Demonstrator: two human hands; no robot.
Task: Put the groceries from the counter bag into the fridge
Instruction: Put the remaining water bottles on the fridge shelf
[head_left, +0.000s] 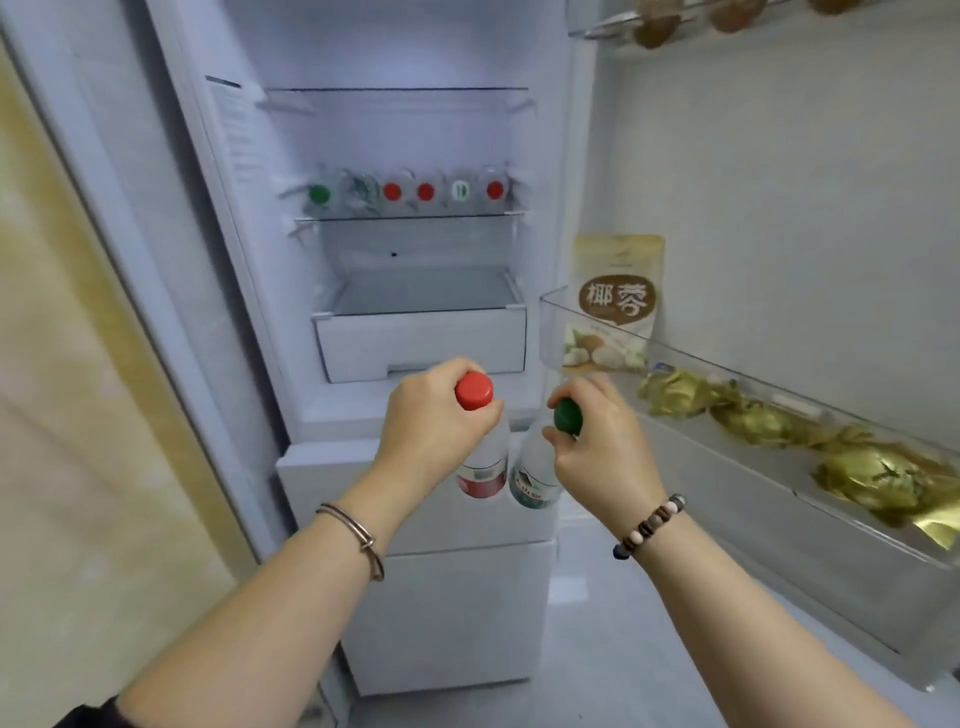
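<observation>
Below the fridge shelf (410, 219), the left hand (436, 421) grips an upright red-capped bottle (483, 465) by the neck, the right hand (602, 447) a green-capped bottle (532, 475).

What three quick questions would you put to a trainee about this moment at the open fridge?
1. True or false: the left hand grips the red-capped bottle.
2. The right hand grips the second bottle by its cap. Cap colour: A blue, B green, C yellow?
3. Fill in: the snack pouch stands in the ____.
Key: 1 true; 2 B; 3 door bin.
</observation>
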